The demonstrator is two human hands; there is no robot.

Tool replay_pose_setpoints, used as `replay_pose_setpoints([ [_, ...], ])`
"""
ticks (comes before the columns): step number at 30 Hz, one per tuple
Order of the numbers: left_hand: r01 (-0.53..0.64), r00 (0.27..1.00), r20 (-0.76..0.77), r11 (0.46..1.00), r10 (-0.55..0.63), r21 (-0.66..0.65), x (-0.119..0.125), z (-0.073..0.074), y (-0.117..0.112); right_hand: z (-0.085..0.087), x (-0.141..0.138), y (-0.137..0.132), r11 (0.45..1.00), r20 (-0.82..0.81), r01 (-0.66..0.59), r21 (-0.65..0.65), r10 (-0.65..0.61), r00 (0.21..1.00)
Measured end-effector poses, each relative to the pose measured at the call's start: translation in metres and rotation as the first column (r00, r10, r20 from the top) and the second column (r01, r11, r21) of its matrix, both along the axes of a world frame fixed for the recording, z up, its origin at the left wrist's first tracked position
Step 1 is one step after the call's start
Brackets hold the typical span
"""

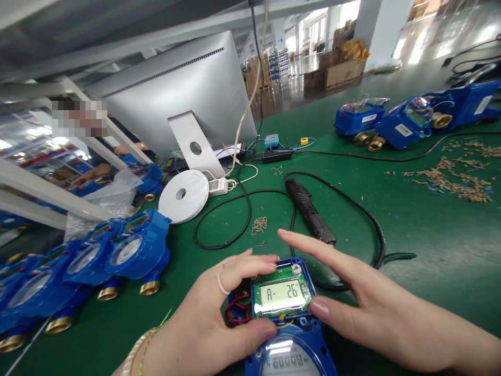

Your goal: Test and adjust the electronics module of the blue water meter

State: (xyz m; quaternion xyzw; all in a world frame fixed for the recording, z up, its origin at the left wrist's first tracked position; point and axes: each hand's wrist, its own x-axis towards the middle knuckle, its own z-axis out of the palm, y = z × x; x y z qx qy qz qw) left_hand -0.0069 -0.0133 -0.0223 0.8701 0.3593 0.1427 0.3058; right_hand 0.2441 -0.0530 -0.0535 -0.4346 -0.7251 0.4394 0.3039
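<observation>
A blue water meter with its top housing uncovered lies in front of me, its round counter dial at the bottom edge of the view. In the housing sits a green circuit board whose lit display reads "A- 26". My left hand grips the meter around the board, fingers at the upper left edge and thumb below the display. Red wires show beside that hand. My right hand rests its thumb on the right edge of the housing, with its fingers stretched out beyond it.
A black electric screwdriver with a looping cable lies past my hands. Small screws form piles. Several blue meters stand at left, more meters at back right. A white reel sits by the monitor. A co-worker's hand shows behind.
</observation>
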Motion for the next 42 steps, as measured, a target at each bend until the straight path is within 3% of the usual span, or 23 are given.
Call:
replay_pose_setpoints([
  [2,-0.035,0.998,0.044,0.998,0.037,-0.052,0.001,-0.002,-0.002,0.015,-0.008,0.006,0.983,0.109,-0.004,0.183,-0.016,0.994],
  [6,-0.069,0.971,0.222,0.993,0.089,-0.097,0.002,-0.009,-0.006,0.034,-0.034,0.022,0.886,0.279,-0.093,0.455,-0.043,0.959],
  [11,-0.173,0.941,0.277,0.979,0.196,-0.105,-0.009,-0.018,-0.012,0.032,-0.050,0.033,0.901,0.410,-0.208,0.380,0.037,0.911],
  [14,-0.143,0.914,0.353,0.972,0.202,-0.186,-0.019,-0.023,-0.014,0.032,-0.049,0.034,0.895,0.430,-0.238,0.378,0.058,0.901],
  [18,-0.083,0.863,0.498,0.996,0.080,-0.016,-0.024,-0.028,-0.016,0.036,-0.047,0.032,0.870,0.494,-0.243,0.430,-0.002,0.869],
  [22,-0.078,0.837,0.547,0.987,-0.013,0.143,-0.022,-0.031,-0.016,0.038,-0.049,0.029,0.819,0.545,-0.287,0.497,-0.037,0.837],
  [28,-0.118,0.788,0.616,0.983,0.005,0.143,-0.022,-0.034,-0.017,0.045,-0.054,0.027,0.712,0.618,-0.402,0.576,-0.056,0.785],
  [30,-0.116,0.802,0.597,0.985,0.019,0.124,-0.023,-0.033,-0.018,0.050,-0.055,0.027,0.694,0.648,-0.436,0.574,-0.059,0.759],
  [34,-0.139,0.857,0.507,0.989,0.091,0.059,-0.024,-0.028,-0.020,0.060,-0.053,0.030,0.739,0.635,-0.408,0.535,-0.034,0.771],
  [37,-0.170,0.882,0.457,0.982,0.115,0.082,-0.019,-0.023,-0.024,0.064,-0.051,0.034,0.777,0.604,-0.375,0.506,-0.010,0.797],
  [42,-0.308,0.903,0.350,0.943,0.248,0.128,-0.002,-0.017,-0.032,0.065,-0.050,0.036,0.787,0.573,-0.348,0.509,-0.007,0.820],
])
